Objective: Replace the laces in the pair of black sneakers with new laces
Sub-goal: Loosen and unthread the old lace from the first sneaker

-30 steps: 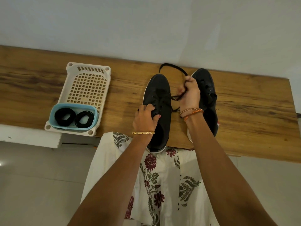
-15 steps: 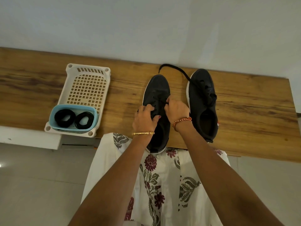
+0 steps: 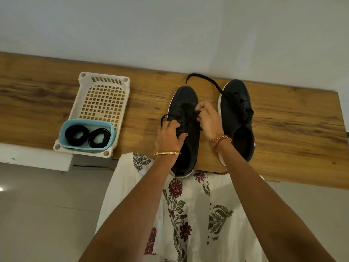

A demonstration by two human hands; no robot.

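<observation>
Two black sneakers stand side by side on a wooden shelf (image 3: pixel 292 133). My left hand (image 3: pixel 170 134) grips the left sneaker (image 3: pixel 186 100) at its left eyelet edge, where a black lace loop sticks out. My right hand (image 3: pixel 207 120) pinches the black lace (image 3: pixel 193 114) over the middle of that sneaker's eyelets. The right sneaker (image 3: pixel 238 110) stands untouched, its loose lace (image 3: pixel 204 77) trailing back across the shelf. Two coils of black new laces (image 3: pixel 87 136) lie in a light blue tub (image 3: pixel 65 129).
The blue tub sits in the near end of a white perforated basket (image 3: pixel 103 99) on the left of the shelf. A pale wall rises right behind the shelf. The shelf's front edge runs just under the sneakers' heels, above my floral clothing.
My right hand left the raised lace by the right sneaker, came down to the left sneaker's eyelets and now pinches lace there. A lace loop now shows by my left hand.
</observation>
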